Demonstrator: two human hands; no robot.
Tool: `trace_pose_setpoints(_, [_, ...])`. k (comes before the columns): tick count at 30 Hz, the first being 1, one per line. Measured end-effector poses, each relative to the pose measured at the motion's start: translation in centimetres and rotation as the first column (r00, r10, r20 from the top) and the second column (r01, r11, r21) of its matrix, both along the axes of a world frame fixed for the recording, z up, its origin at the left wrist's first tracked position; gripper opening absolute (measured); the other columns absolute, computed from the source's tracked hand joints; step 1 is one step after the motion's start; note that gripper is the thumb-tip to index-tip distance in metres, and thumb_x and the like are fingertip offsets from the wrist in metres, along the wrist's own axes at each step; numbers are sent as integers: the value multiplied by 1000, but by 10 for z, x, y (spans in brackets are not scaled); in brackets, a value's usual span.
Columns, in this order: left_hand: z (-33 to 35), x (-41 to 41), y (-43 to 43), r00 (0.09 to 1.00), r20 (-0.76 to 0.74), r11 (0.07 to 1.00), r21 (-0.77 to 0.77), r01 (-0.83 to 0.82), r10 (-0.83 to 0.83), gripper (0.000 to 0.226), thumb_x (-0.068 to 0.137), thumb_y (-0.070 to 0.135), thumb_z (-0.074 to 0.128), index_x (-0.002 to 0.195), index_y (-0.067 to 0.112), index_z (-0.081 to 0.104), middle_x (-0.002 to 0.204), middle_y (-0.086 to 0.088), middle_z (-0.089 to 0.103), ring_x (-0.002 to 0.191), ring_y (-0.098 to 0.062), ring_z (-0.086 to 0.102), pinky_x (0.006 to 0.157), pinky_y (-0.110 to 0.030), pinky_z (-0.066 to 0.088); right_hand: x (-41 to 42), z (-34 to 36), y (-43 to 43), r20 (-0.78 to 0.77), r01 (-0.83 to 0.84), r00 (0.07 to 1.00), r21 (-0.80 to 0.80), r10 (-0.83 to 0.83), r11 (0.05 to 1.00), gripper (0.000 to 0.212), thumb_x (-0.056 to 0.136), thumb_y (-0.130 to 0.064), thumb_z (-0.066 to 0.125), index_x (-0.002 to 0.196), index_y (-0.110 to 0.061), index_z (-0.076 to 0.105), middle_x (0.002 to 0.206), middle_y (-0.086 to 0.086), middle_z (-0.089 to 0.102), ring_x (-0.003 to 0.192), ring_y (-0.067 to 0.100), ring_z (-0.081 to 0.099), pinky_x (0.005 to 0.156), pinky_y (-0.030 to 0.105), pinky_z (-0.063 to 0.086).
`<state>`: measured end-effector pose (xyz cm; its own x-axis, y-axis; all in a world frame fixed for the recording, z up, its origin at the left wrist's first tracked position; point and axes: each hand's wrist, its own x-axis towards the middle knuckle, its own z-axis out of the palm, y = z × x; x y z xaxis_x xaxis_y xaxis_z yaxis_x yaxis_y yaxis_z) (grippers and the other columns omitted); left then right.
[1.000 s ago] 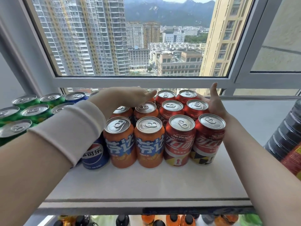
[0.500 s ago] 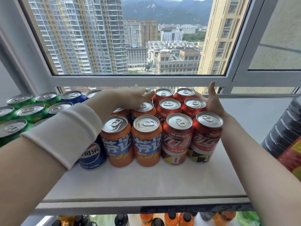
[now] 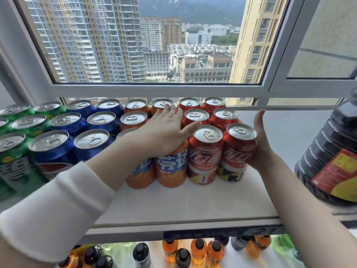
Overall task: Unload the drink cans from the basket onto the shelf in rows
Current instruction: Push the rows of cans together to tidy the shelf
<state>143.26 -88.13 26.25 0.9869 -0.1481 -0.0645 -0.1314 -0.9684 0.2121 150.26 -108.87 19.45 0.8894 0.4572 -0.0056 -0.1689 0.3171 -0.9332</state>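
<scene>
Shelf (image 3: pixel 193 206), stocked in rows. Left hand (image 3: pixel 166 132) flat, fingers together, atop orange cans (image 3: pixel 171 167); right hand (image 3: pixel 259 146) straight-fingered, seemingly pressing red cans (image 3: pixel 204 157) sidelong.

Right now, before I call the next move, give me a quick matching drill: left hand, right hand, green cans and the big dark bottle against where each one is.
Things
1. left hand
2. right hand
3. green cans
4. dark bottle

Places
A. far left of the shelf
B. flat against the side of the front right red can
C. far right, apart from the cans
D. lying across the tops of the orange cans

Pairs: 1-D, 2-B, 3-A, 4-C
</scene>
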Motion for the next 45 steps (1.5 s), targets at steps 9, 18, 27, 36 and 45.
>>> trace_pose_setpoints(9, [-3,-2,-2,999,51,1000,-4,-18,18,76,90,60,10,149,12,0,158,-4,-6,144,-13,-8,116,-28,-4,-2,2,1,37,47,998,-49,-45,998,94,78,-77,1,136,-18,45,129,12,58,115,29,58,81,37,56])
trace_pose_setpoints(18, [12,-33,27,979,191,987,-150,-49,77,78,83,62,19,149,20,10,157,3,6,144,-10,3,115,-28,4,-29,44,-11,424,460,862,-423,-278,781,84,81,-68,13,146,-17,26,153,-2,27,141,11,23,108,25,13])
trace_pose_setpoints(27, [12,-51,78,936,294,969,-202,-140,196,66,90,57,27,144,19,31,152,-3,29,140,-18,25,112,-34,22,-70,75,86,778,711,581,-628,240,315,62,95,-51,31,144,-14,30,154,2,25,144,16,15,119,42,6])
trace_pose_setpoints(36, [16,-70,167,921,352,981,-148,-122,167,73,84,62,23,143,21,33,151,-5,32,140,-21,26,114,-38,18,-86,78,158,574,578,732,-808,366,113,64,95,-54,23,148,-20,17,158,1,9,145,15,1,117,37,2])
trace_pose_setpoints(45, [11,-92,316,754,383,619,-784,-39,533,70,78,74,22,126,31,52,91,19,54,98,2,51,116,-46,17,-101,79,218,620,632,746,-774,244,35,87,75,-66,11,147,-18,24,156,2,18,145,16,6,118,39,1])
